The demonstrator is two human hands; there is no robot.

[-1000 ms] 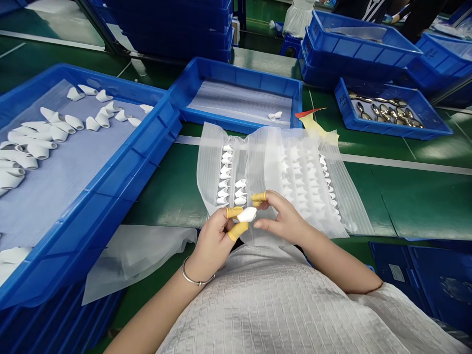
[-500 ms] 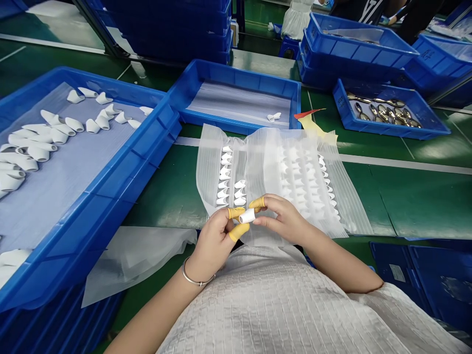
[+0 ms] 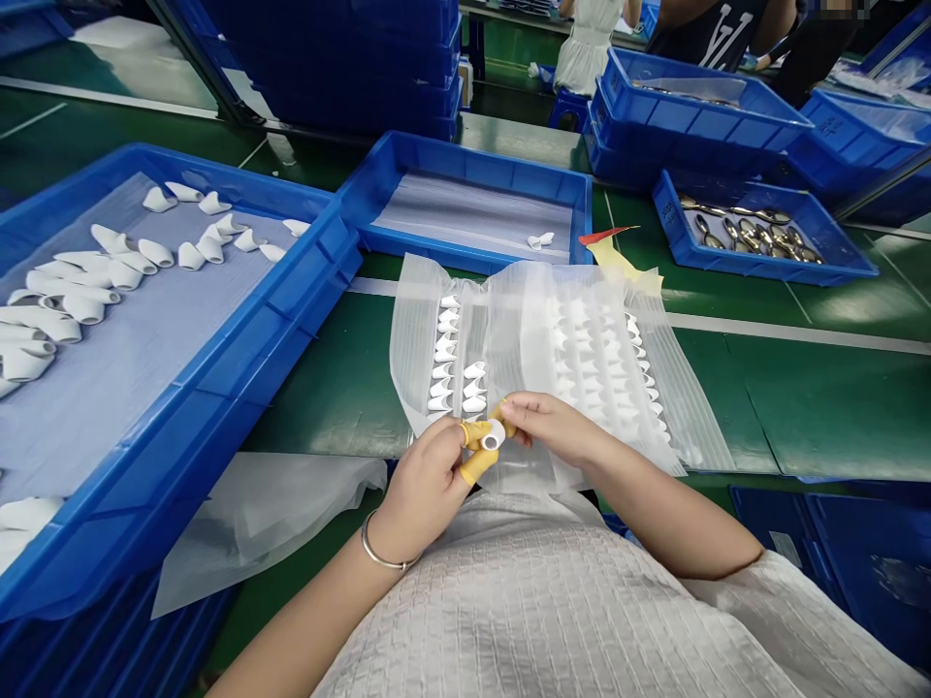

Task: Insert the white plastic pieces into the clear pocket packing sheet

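White piece (image 3: 498, 430), open end and long axis toward camera, in grip of left hand (image 3: 429, 475)

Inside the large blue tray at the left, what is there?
The blue tray holds white hollow pieces on a pale liner. Whatever lies beneath the liner is covered and cannot be seen.

Pale textured top (image 3: 553, 601), 1 silver bangle (image 3: 377, 558), yellow-capped fingers (image 3: 478, 467)

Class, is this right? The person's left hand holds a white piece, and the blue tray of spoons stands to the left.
No: the blue tray of spoons stands to the right, as the head view shows. The left hand holds a white piece.
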